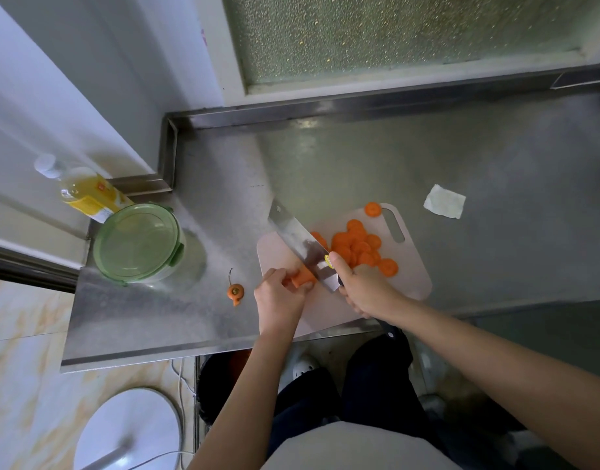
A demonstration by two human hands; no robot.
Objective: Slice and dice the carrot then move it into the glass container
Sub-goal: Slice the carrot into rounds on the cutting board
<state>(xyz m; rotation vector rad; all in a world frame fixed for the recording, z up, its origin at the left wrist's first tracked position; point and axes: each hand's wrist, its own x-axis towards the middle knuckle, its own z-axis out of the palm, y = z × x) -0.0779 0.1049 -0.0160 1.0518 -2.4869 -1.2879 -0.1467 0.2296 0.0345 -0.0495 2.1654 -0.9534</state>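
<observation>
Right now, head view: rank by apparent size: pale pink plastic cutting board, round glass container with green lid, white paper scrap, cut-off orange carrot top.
1. pale pink plastic cutting board
2. round glass container with green lid
3. white paper scrap
4. cut-off orange carrot top
No close calls.

I get a single wide-angle view, from the head camera, looking steeply down from above the near edge of the steel counter. It faces forward toward the frosted window behind the counter's far edge. It sits close: the left hand and right hand lie mid-frame over the cutting board at the near edge, both reaching in from the bottom, with the tiled floor at lower left.
</observation>
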